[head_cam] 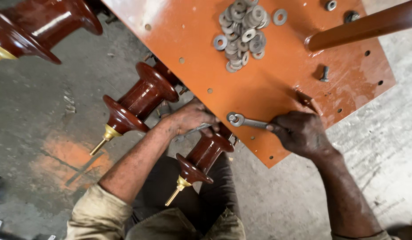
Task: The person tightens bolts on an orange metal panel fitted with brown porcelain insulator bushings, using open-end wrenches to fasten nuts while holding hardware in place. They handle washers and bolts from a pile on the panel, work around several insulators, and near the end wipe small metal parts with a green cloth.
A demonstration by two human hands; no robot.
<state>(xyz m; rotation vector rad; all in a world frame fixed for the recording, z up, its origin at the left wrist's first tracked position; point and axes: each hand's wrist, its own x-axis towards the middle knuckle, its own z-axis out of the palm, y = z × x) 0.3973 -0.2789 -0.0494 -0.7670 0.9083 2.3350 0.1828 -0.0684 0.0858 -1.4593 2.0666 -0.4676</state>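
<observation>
Hidden: my left hand (190,119) reached under the near edge of the orange steel plate (259,89), so its fingertips were out of sight; I cannot tell what the slim spanner (192,131) below it was seated on.
Cut off: the big brown insulator (41,24) at the top left and the brown tube (366,26) at the plate's top right ran out of view.
Hard to make out: the bolt head under the ring end.
Edges: the ring spanner (248,122) lay on the plate just inside its near edge, ring end over an edge hole.
Room: bare concrete floor (46,102) lay to my left; two brown bushings (139,100) (201,158) crowded the space under the near edge.
Left hand: knuckles up, fingers curled shut on the slim spanner.
Right hand (303,133): palm down, fingers closed on the ring spanner's handle.
Plate load: a heap of washers (241,33) near the far edge, a loose bolt (324,73) toward the right edge.
</observation>
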